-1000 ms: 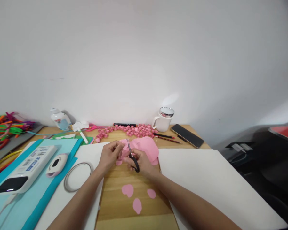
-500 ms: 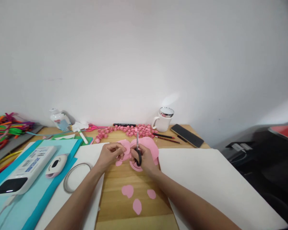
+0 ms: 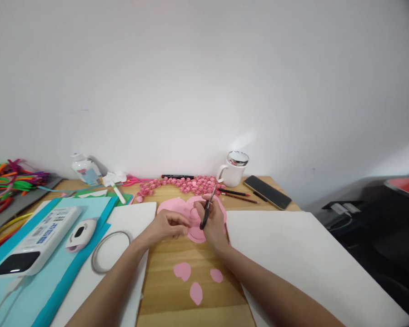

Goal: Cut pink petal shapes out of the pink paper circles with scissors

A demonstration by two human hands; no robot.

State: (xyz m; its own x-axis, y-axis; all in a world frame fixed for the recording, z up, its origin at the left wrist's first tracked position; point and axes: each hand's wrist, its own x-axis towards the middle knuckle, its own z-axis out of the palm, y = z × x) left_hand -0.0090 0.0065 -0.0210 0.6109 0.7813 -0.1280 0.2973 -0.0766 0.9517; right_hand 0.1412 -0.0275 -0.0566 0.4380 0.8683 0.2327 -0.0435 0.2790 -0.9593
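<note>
My right hand (image 3: 214, 225) grips black-handled scissors (image 3: 207, 210), whose blades point up and to the right, away from me. My left hand (image 3: 167, 228) is curled beside it, with its fingertips pinched at the edge of a pink paper sheet (image 3: 172, 205) that lies on the wooden table (image 3: 197, 313). What the fingertips pinch is too small to name. Three cut pink petals (image 3: 182, 270) lie on the wood nearer to me, below both hands.
White sheets lie right (image 3: 303, 259) and left (image 3: 127, 222). On blue paper (image 3: 51, 281) sit a white device (image 3: 37, 238) and a small oval gadget (image 3: 80, 228); a wire ring (image 3: 95, 261) is nearby. A row of pink paper roses (image 3: 187, 184), mug (image 3: 233, 170), phone (image 3: 267, 191), pencils and coloured strips (image 3: 10, 181) stand at the back.
The scissors have swung from pointing up-left to up-right and moved right with my right hand. My left hand has dropped slightly toward me, uncovering more of the pink sheet.
</note>
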